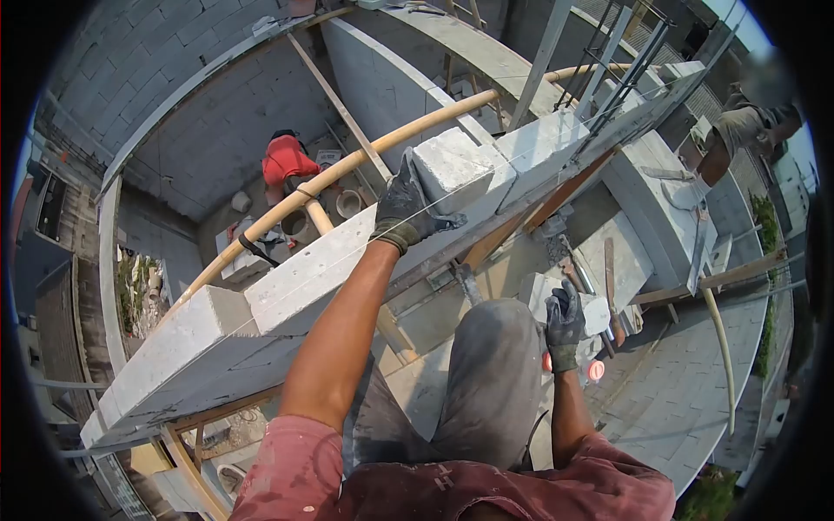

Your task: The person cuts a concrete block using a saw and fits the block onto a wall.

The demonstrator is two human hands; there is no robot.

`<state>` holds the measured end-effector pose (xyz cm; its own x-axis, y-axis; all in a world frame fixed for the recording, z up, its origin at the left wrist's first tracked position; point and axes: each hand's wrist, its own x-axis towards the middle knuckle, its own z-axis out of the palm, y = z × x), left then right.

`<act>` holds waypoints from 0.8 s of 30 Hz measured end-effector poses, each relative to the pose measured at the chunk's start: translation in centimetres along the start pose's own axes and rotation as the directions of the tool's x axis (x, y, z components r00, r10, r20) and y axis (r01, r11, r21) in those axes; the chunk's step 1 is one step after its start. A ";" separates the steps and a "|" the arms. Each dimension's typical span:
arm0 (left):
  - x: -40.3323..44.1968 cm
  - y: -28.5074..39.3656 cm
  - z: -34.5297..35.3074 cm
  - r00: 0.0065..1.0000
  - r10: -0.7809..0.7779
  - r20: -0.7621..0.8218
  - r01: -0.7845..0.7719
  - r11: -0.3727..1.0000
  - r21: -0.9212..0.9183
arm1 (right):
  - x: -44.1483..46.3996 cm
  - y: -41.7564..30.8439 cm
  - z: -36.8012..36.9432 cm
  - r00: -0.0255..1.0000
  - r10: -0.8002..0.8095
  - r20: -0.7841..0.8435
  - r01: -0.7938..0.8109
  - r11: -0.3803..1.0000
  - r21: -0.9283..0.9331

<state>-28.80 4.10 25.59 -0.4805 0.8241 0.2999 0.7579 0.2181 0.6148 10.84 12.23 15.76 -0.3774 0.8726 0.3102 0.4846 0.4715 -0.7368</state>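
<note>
My left hand (pixel 407 208), in a dark glove, is pressed to the near left side of a pale block (pixel 453 165) on top of the block wall (pixel 321 265). Its thumb and fingers are spread around the block's corner. A thin string (pixel 352 252) runs along the wall's top edge, past that hand. On the right, my right hand (pixel 565 317), also gloved, is lowered beside my knee with its fingers curled. Whatever it may hold is too hidden to name. Pale blocks (pixel 595 314) and two round red-and-white items (pixel 595 371) lie next to it.
A bamboo pole (pixel 391 143) runs behind the wall. Down in the room beyond, a person in red (pixel 287 161) bends near buckets (pixel 349 204). Another person (pixel 738 130) is at the upper right. Rebar (pixel 621 74) rises from the wall, and tools (pixel 611 286) lie at the right.
</note>
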 end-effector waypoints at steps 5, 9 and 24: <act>-0.1 -0.3 0.2 0.998 -0.063 0.014 0.063 0.997 0.044 | -1.5 -0.9 -0.6 0.998 -0.042 0.041 0.042 0.999 0.016; 0.0 0.2 -0.1 0.999 -0.022 -0.031 0.021 1.000 -0.022 | -3.6 0.2 0.5 0.988 0.099 0.114 -0.113 0.986 0.119; 1.4 -1.2 0.2 0.989 -0.144 0.022 0.145 0.989 -0.042 | -0.6 11.7 -10.6 0.894 0.129 -0.429 -0.283 0.905 -0.319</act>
<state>-30.31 5.12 25.11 -0.5745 0.7956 0.1922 0.6611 0.3126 0.6821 25.06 18.52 13.30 0.0637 0.8956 0.4403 0.7967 0.2201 -0.5629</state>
